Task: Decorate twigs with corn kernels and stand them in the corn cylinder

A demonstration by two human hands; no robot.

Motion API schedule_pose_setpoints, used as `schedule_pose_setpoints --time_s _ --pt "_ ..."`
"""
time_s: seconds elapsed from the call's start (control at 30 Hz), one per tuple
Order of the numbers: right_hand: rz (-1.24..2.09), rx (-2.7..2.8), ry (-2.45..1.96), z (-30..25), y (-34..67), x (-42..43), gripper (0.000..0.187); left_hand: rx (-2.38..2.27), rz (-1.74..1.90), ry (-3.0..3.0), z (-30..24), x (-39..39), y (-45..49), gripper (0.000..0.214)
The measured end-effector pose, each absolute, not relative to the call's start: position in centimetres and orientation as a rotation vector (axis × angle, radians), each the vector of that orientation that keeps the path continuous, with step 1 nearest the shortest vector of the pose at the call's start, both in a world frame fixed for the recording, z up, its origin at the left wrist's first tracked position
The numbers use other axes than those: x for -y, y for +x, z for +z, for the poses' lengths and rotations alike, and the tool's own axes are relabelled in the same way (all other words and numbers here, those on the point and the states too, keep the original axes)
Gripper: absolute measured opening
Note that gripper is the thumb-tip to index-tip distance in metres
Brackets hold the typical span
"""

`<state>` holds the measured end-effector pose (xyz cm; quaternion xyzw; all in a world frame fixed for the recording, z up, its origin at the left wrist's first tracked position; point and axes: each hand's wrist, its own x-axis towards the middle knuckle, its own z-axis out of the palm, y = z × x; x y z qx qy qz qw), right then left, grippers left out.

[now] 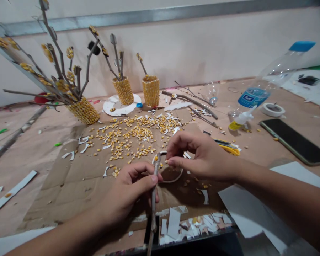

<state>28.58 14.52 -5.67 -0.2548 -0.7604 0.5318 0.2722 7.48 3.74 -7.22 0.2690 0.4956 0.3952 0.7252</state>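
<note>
Working above the broad brown cardboard (77, 185), you would do best to steady both forearms and let only the fingertips move. Your left hand (138, 183) grips the twig (154, 201) below its upper end, thumb pressed on top; a firm hold there should stop the tip from swinging. Your right hand (196, 154) is pinched just beside that tip, on what looks like a pale kernel (166, 161); a light, square approach should guard against slipping.

The twig slants over the cardboard, its upper end in front of the white ring (180, 173), its lower end running toward you beside the paper scraps (174, 223). It looks thin, grey-brown and slightly crooked, with a knot low down. Smallest, a yellow kernel (156, 158) shows at its tip; whether it is stuck there, you cannot tell.
</note>
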Motion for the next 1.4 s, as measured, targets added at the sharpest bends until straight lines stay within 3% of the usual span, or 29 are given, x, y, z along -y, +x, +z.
schedule_pose_setpoints --time_s 0.1,0.2,0.73,1.17,1.4 --pt "1.638 1.875 -0.715 -5.58 28.35 -13.99 0.027 -1.098 0.872 0.6 -7.1 -3.73 7.58 0.038" --pt "1.65 1.884 -0.749 -5.76 28.34 -13.76 0.031 -1.093 0.872 0.617 -7.19 -3.64 7.6 0.036" --pt "1.52 1.945 -0.886 -5.27 28.28 -13.44 0.022 -1.034 0.871 0.668 -6.9 -3.7 7.84 0.023" --pt "2.005 1.746 -0.971 -5.23 27.74 -13.79 0.023 -1.055 0.805 0.902 -6.49 -3.79 7.81 0.017" --pt "2.055 1.708 -1.022 -5.3 27.83 -13.78 0.027 -1.093 0.793 1.005 -7.08 -3.77 7.45 0.021"
